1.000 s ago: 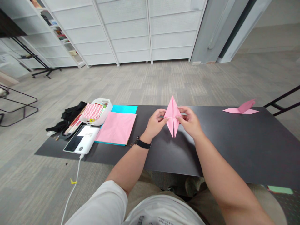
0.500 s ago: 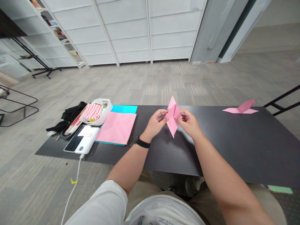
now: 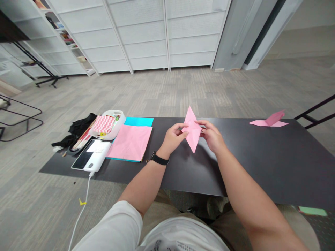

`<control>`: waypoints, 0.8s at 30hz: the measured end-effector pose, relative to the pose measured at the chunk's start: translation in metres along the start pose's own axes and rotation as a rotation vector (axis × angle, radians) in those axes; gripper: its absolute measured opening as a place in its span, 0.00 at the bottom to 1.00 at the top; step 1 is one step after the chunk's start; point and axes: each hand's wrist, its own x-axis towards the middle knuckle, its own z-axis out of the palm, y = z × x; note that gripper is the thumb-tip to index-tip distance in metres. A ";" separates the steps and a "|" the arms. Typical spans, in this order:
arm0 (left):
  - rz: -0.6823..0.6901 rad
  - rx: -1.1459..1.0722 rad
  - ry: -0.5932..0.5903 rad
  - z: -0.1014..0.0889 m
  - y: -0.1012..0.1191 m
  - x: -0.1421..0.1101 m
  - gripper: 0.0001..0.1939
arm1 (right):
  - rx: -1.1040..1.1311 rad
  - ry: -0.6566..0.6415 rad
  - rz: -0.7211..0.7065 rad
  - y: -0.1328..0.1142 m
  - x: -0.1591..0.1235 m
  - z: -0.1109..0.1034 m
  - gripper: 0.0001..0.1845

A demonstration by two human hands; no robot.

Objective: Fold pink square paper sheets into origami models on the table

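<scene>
A pink folded origami paper (image 3: 193,130), diamond-shaped with pointed ends at top and bottom, is held up over the dark table. My left hand (image 3: 175,137) pinches its left corner between thumb and fingers. At its right corner is my right hand (image 3: 211,136), with the index finger along the upper right edge and other fingers partly behind the paper. The right thumb is mostly hidden. Farther right on the table lies another pink folded paper piece (image 3: 270,121) with one flap standing up.
On the dark table (image 3: 261,164), left of my hands, lies a stack of pink sheets (image 3: 131,142) over blue ones. Beside it are a white basket (image 3: 120,122), a white power bank (image 3: 97,158) with a cable, a phone (image 3: 83,157) and black cloth (image 3: 82,124). A chair frame (image 3: 314,118) stands right.
The raised centre flap of the pink paper now lies flat, so its face looks smoother. My right thumb has left the front, and the right index finger has moved up along the edge.
</scene>
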 end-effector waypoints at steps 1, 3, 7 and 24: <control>0.011 -0.002 0.001 0.000 -0.001 0.000 0.18 | -0.010 0.004 -0.005 0.000 0.000 0.000 0.19; 0.043 0.007 0.014 0.001 -0.002 0.000 0.20 | -0.057 -0.002 -0.028 0.001 0.001 0.002 0.21; 0.112 0.096 0.046 0.003 0.002 -0.001 0.20 | -0.091 -0.008 -0.031 0.003 0.000 0.004 0.23; 0.293 0.395 0.052 0.002 0.008 -0.005 0.22 | -0.042 0.023 0.026 0.009 0.003 0.003 0.21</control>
